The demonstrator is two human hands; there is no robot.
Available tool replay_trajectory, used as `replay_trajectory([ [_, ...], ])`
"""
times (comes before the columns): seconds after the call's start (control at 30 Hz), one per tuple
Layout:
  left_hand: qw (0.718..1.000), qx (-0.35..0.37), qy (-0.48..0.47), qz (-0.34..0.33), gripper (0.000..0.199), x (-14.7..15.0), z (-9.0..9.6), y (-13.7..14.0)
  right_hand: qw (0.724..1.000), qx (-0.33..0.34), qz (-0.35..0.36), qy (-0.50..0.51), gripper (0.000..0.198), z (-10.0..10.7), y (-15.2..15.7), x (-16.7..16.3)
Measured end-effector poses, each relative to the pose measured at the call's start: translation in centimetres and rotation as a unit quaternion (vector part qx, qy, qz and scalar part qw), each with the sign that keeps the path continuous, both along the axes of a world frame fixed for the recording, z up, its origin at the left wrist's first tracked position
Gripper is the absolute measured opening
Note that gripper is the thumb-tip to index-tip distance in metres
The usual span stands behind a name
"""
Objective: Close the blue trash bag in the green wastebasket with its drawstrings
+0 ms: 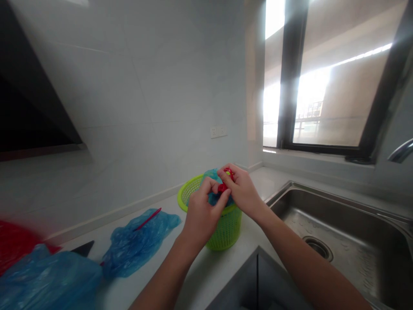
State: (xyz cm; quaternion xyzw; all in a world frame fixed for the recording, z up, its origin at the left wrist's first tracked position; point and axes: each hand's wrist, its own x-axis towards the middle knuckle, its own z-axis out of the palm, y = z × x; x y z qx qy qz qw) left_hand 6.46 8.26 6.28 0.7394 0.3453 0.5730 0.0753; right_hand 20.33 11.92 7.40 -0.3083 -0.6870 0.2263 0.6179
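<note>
Above a lime-green perforated plastic basket (225, 230), both hands are working on a bunched red plastic strip (222, 187). My left hand (204, 204) pinches the strip's lower, crumpled part between thumb and fingers. Just to the right and higher, my right hand (240, 187) is closed on its upper looped end. Behind the fingers, a translucent blue plastic bag (211, 174) shows inside the basket; whether the red strip joins it is hidden. On the counter to the left lies another crumpled blue plastic bag (138, 243) with a thin red strip across it.
At the lower left are a further blue bag (48, 277) and a red plastic bag (16, 241), partly blurred. A stainless steel sink (342, 232) with a faucet (402, 150) is on the right. Wall sockets (218, 131) sit behind the basket, near a window.
</note>
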Motion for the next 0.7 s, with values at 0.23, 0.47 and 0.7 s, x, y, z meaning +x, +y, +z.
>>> replay_trajectory([
  [0.23,0.999,-0.017,0.035,-0.018,0.010,-0.7,1.2,-0.8,0.992,-0.070,0.101,0.017,0.033,0.1,0.0,-0.5],
  [0.47,0.994,0.012,-0.040,0.104,0.002,-1.8,0.9,0.9,0.984,-0.040,0.158,-0.078,0.013,0.8,-0.8,1.1],
  [0.7,0.988,0.005,0.046,0.147,0.020,-2.4,1.1,1.7,0.921,0.222,-0.030,-0.318,0.027,0.8,-0.2,2.1],
])
